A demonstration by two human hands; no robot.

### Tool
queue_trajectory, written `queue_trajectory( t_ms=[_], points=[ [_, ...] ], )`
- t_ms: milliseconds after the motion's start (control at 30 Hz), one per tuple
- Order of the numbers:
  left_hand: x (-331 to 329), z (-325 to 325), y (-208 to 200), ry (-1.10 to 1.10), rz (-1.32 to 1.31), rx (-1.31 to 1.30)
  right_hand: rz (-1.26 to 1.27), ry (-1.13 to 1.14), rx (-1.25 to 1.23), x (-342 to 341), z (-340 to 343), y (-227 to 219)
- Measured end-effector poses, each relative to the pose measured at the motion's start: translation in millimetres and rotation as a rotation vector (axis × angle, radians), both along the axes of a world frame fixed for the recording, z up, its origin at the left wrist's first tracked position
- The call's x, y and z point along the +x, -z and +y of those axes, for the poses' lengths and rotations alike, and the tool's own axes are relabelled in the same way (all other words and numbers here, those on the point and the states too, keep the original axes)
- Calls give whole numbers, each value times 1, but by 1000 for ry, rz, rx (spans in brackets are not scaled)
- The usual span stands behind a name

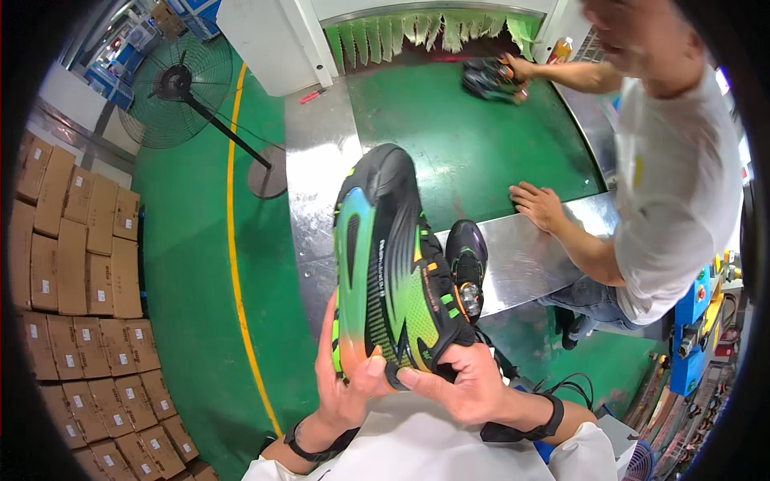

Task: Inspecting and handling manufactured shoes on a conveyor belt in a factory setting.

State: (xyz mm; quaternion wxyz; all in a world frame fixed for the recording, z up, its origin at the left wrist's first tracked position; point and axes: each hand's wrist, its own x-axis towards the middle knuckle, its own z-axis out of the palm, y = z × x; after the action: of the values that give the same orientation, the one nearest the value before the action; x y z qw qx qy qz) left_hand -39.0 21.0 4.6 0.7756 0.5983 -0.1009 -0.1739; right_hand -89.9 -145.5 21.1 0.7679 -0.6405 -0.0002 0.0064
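A black sneaker (383, 264) with green, yellow and orange on its side is held up in front of me, toe pointing away. My left hand (346, 386) is closed around the heel end from the left, its thumb pressed on the orange part of the sole. My right hand (469, 383) grips the heel and collar from the right, with its thumb at the heel edge. Just right of this sneaker, a second dark shoe (467, 268) with a round dial sits by the metal ledge (525, 268). Its lower part is partly hidden.
A co-worker's hand (523, 68) holds blurred dark shoes (488, 78) on the green conveyor belt (449, 132), before a fringed opening; the other hand (539, 206) rests at the belt's near edge. A floor fan (172, 82) and stacked cartons (84, 276) stand left.
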Motion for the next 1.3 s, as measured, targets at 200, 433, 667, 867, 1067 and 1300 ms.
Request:
queue_trajectory(
  t_ms=[200,433,667,867,1067,1300],
  points=[
    [2,-5,-1,-31,85,2,195,-42,-6,-4,-4,0],
    [14,-19,0,-62,0,177,179,125,-57,8,3,1],
    [22,-35,13,-136,-228,-34,204,111,380,28,-7,-3],
    [22,-22,-6,-157,-191,-5,17,-18,-140,23,-6,-14],
    [14,-22,-1,-237,-219,-31,-128,98,-86,20,4,-13],
    [34,-35,5,-142,-218,146,146,60,180,34,-4,-8]
  ],
)
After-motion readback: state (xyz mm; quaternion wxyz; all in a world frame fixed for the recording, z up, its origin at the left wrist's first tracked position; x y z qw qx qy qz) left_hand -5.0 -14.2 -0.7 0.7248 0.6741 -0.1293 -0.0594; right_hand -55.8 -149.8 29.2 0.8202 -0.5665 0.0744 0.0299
